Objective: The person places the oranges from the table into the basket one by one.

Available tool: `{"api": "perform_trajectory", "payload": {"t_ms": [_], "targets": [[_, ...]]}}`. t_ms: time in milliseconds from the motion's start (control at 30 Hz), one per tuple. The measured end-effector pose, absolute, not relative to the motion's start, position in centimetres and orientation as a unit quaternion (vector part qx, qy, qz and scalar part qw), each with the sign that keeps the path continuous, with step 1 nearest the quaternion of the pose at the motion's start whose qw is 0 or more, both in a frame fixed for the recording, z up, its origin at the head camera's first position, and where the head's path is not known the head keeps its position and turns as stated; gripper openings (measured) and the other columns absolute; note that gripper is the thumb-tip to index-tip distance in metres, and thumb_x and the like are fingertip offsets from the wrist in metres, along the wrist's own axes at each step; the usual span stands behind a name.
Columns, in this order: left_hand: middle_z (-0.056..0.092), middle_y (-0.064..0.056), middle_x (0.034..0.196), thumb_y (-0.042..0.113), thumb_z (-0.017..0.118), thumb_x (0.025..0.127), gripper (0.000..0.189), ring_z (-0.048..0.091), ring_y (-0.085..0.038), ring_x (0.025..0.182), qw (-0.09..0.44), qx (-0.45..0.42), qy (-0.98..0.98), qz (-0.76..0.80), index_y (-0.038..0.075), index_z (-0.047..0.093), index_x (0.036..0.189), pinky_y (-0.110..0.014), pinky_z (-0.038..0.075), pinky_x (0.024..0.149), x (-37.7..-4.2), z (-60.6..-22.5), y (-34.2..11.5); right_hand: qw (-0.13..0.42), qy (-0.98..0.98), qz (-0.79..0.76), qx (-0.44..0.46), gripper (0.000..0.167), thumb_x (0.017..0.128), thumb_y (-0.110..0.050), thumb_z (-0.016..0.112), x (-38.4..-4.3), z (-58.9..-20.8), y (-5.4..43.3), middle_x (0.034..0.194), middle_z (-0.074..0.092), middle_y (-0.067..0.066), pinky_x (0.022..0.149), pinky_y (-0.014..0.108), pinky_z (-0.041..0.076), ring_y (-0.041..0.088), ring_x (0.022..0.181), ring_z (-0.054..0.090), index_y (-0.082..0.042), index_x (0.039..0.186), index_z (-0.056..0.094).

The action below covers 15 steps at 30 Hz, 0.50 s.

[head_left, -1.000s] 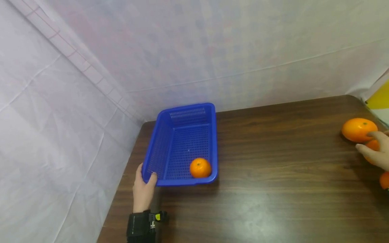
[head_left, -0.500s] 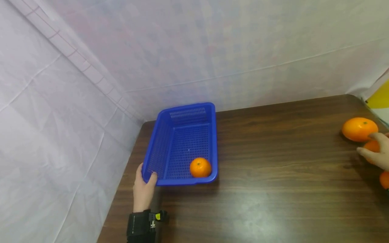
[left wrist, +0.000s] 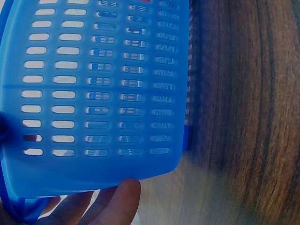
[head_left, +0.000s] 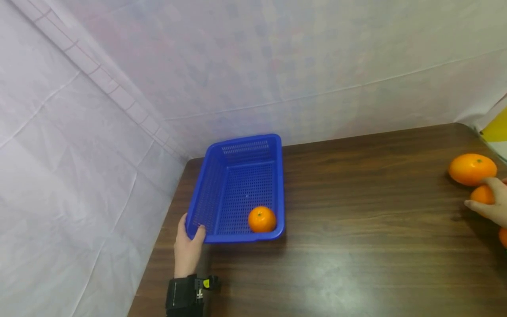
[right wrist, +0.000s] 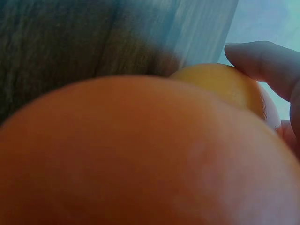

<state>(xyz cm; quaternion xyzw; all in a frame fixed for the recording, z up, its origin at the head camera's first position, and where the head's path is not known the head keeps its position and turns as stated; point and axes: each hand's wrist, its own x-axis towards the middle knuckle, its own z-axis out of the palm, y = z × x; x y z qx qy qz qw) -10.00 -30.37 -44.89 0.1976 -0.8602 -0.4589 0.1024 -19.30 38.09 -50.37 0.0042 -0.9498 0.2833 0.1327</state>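
Observation:
My left hand (head_left: 188, 254) grips the near-left corner of a blue plastic basket (head_left: 282, 189), thumb over the rim. In the left wrist view, its fingers wrap the slotted basket wall (left wrist: 108, 164). One orange (head_left: 262, 219) lies in the basket's near-right corner. At the right edge of the head view, my right hand (head_left: 495, 204) holds an orange (head_left: 482, 194) between thumb and fingers, partly cut off by the frame. Just behind that is a larger-looking orange (head_left: 472, 169) on the table. The right wrist view shows the held orange (right wrist: 220, 82) beyond a blurred nearby orange (right wrist: 140, 154).
Another orange (head_left: 503, 237) shows partly at the right frame edge, beside my right wrist. The brown wood-grain table (head_left: 356, 211) meets a pale cloth wall (head_left: 317, 66) at the back and another cloth (head_left: 79, 176) on the left. Something yellow (head_left: 497, 127) stands beyond the far right corner.
My right fingers have closed in around the orange, which has shifted slightly left against the one behind it. The left hand and basket stay in place.

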Motion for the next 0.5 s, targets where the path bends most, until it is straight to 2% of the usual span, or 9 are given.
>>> {"api": "perform_trajectory", "payload": {"t_ms": [67,133,267,500], "targets": [[0.041,-0.023,0.156,0.03,0.054,0.1,0.072,0.046,-0.042,0.14,0.103,0.197,-0.86,-0.459,0.016,0.019,0.162,-0.061,0.037,0.114,-10.0,-44.91,-30.37,0.14,-0.948,0.284,0.005,0.041,0.095,-0.016,0.056,-19.2,-50.43,38.04,0.103,0.04,0.045,0.072,0.044,0.032,0.057,0.091,0.04,0.015,0.115,0.038],[0.041,-0.023,0.156,0.03,0.054,0.1,0.073,0.045,-0.042,0.14,0.103,0.196,-0.861,-0.458,0.016,0.019,0.162,-0.061,0.037,0.114,-9.96,-44.88,-30.36,0.142,-0.948,0.285,0.003,0.04,0.094,-0.015,0.056,-19.15,-50.49,38.08,0.101,0.041,0.043,0.068,0.037,0.03,0.053,0.085,0.041,0.015,0.115,0.038],[0.039,-0.024,0.157,0.03,0.054,0.1,0.074,0.044,-0.043,0.141,0.102,0.197,-0.862,-0.457,0.016,0.018,0.162,-0.062,0.036,0.114,-9.89,-44.81,-30.31,0.133,-0.949,0.287,-0.002,0.043,0.092,-0.013,0.057,-19.25,-50.58,38.33,0.102,0.04,0.042,0.066,0.036,0.031,0.051,0.083,0.041,0.015,0.118,0.038],[0.037,-0.023,0.159,0.029,0.054,0.101,0.073,0.043,-0.043,0.142,0.097,0.195,-0.857,-0.467,0.017,0.017,0.162,-0.063,0.036,0.114,-9.88,-44.68,-30.23,0.128,-0.952,0.279,-0.01,0.048,0.095,-0.02,0.057,-19.07,-50.67,38.53,0.105,0.039,0.042,0.066,0.037,0.031,0.051,0.086,0.04,0.014,0.121,0.037]]}}
